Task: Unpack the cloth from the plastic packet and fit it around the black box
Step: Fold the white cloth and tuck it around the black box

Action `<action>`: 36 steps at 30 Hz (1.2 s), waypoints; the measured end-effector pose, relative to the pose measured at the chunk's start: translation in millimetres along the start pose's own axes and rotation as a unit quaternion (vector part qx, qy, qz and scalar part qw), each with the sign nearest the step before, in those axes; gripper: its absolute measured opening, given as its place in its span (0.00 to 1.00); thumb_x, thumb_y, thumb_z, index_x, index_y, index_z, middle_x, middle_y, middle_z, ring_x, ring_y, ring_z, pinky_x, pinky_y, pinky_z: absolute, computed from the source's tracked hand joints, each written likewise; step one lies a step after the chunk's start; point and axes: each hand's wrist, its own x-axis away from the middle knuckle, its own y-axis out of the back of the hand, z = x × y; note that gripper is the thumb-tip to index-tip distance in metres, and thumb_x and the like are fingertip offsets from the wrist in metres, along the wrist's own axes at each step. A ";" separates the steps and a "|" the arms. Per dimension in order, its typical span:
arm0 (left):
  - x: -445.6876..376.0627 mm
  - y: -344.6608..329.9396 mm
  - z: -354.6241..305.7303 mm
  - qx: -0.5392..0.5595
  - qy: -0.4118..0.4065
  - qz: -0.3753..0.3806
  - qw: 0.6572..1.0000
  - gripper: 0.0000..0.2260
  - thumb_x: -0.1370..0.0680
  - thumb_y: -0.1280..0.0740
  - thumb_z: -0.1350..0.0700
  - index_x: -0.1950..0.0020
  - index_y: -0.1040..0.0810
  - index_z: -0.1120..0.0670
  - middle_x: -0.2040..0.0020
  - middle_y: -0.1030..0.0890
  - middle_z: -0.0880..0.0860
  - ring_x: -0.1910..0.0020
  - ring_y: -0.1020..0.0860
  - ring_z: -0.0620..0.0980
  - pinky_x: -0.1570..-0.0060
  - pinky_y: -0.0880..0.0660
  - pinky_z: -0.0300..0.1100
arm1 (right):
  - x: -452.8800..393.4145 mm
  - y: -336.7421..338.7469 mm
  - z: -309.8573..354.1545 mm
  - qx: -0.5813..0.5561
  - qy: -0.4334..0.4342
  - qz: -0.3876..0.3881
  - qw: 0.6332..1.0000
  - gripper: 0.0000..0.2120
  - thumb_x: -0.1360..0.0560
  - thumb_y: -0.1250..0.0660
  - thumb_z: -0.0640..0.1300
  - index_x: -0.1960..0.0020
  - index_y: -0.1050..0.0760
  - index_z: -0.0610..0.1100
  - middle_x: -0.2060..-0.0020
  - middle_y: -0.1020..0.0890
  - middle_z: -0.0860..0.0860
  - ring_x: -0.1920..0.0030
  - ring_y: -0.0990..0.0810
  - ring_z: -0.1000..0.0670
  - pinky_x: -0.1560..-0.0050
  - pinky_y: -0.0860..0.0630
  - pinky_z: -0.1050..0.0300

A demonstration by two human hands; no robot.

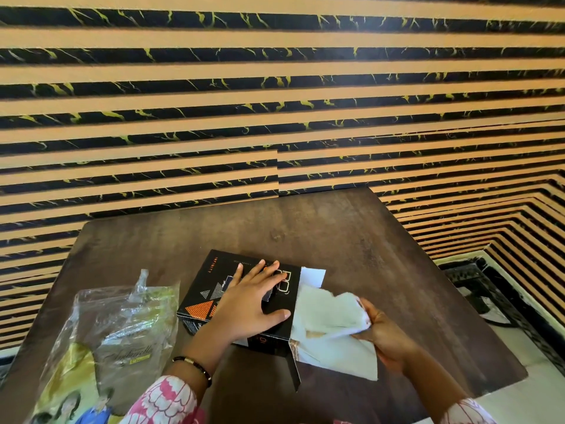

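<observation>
On the worktop (336, 234): black box (208, 296) lettered "INFINITY" | left hand (255, 296) spread flat on its lid | right hand (386, 335) pinching white cloth (327, 313) at box's right end | plastic packet (122, 319) left.

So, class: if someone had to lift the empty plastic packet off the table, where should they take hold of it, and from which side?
Pinch the plastic packet at its crumpled top edge, where a twisted tuft of film stands up, coming from above on the far side. The rest lies flat and slack on the table, offering little to pinch. The left hand rests nearest, flat on the black box.
</observation>
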 end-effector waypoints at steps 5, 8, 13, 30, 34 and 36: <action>0.9 -1.1 0.7 0.001 0.002 -0.001 1.000 0.37 0.33 0.49 0.29 0.26 0.46 0.40 0.23 0.51 0.40 0.25 0.58 0.40 0.28 0.67 0.50 | 2.3 6.4 -1.4 -0.066 -0.031 0.038 0.997 0.34 0.36 0.24 0.43 0.34 0.33 0.50 0.43 0.19 0.46 0.46 0.18 0.47 0.53 0.19 0.49; 0.7 -1.3 1.0 -0.002 0.005 -0.001 1.000 0.35 0.31 0.46 0.30 0.26 0.46 0.40 0.23 0.51 0.40 0.25 0.58 0.41 0.28 0.66 0.51 | 3.9 5.8 -5.1 -0.080 -0.025 0.046 0.995 0.44 0.50 0.20 0.61 0.37 0.31 0.53 0.44 0.18 0.47 0.45 0.18 0.45 0.52 0.19 0.45; -1.2 -3.4 1.8 -0.005 0.004 -0.003 1.000 0.35 0.30 0.45 0.31 0.26 0.46 0.40 0.23 0.52 0.40 0.26 0.58 0.40 0.28 0.66 0.50 | 6.6 -3.1 0.5 -0.066 -0.022 0.011 0.997 0.21 0.28 0.36 0.54 0.37 0.30 0.49 0.46 0.19 0.50 0.47 0.18 0.50 0.58 0.19 0.56; 1.0 -2.6 1.2 -0.001 0.006 -0.007 1.000 0.33 0.29 0.42 0.33 0.26 0.46 0.40 0.23 0.51 0.40 0.26 0.59 0.39 0.27 0.66 0.51 | 3.5 -7.5 10.9 0.269 0.180 -0.172 0.930 0.10 0.32 0.28 0.38 0.56 0.21 0.52 0.53 0.17 0.57 0.51 0.19 0.55 0.49 0.19 0.47; 1.9 -2.6 0.5 0.007 0.002 -0.007 1.000 0.35 0.31 0.45 0.30 0.26 0.46 0.40 0.23 0.51 0.40 0.26 0.58 0.39 0.27 0.66 0.51 | -9.1 -9.5 21.0 0.102 -0.004 -0.215 0.971 0.04 0.26 0.33 0.42 0.58 0.21 0.48 0.53 0.16 0.45 0.56 0.17 0.48 0.48 0.20 0.46; 2.1 -2.1 0.5 0.008 0.002 -0.006 1.000 0.35 0.31 0.44 0.31 0.26 0.46 0.40 0.23 0.50 0.40 0.26 0.58 0.39 0.27 0.66 0.51 | -13.2 -3.4 19.2 0.111 -0.056 -0.224 0.967 0.06 0.27 0.32 0.42 0.51 0.20 0.46 0.47 0.17 0.46 0.53 0.18 0.47 0.46 0.21 0.47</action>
